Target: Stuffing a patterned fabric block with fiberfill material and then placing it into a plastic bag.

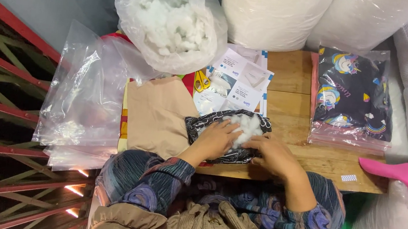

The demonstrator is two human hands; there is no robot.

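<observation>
My left hand [216, 139] lies flat, fingers together, pressing white stuffing [244, 126] into the black patterned cover [227, 135]; my right hand [277, 156] clamps the cover's near edge, just right of the left. The cover sits on the wooden table [286, 113], right of the tan fabric [155, 116]; its long axis runs left to right, its open side seemingly facing up. If my grip slackens, I judge the stuffing could spring out; the yellow scissors [201, 81] lie behind it.
</observation>
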